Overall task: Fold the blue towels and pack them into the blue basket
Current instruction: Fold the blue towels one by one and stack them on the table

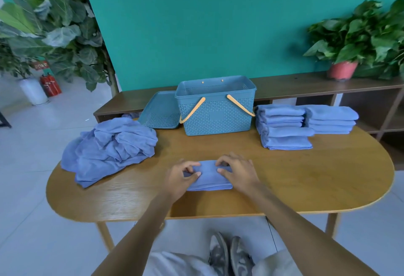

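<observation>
- Now, at the near middle of the oval wooden table (284, 179), my left hand (182, 176) and right hand (237, 171) rest on a folded blue towel (209, 179), its long axis running left to right across my view, its folded edge facing me.
- Fingers (192, 167) of my left hand are curled and pinch the cloth at the towel's left end; the fingers of my right hand are bent the same way and pinch its top layer near the right end.
- To my left, a loose heap of unfolded blue towels (109, 148) sprawls over the table's edge, well apart from the folded one.
- Straight ahead at the far side stands the blue basket (215, 113), upright and open, its long side toward me, both tan handles (192, 109) hanging down the front wall; I cannot tell what lies inside.
- Leaning against the basket's left side is its blue perforated lid (160, 111), tilted.
- Right of the basket, two stacks of folded towels (284, 127) sit side by side, long edges running left to right, the nearer stack taller.
- Behind the table a low dark wooden shelf (306, 85) runs along a teal wall (196, 24) and carries a leafy plant in a pink pot (342, 70).
- At far left, a large-leafed plant (50, 26) in a white pot stands on the pale tiled floor (32, 166) beside a red fire extinguisher (50, 85).
- Below the table edge, my grey shoes (229, 256) show.
</observation>
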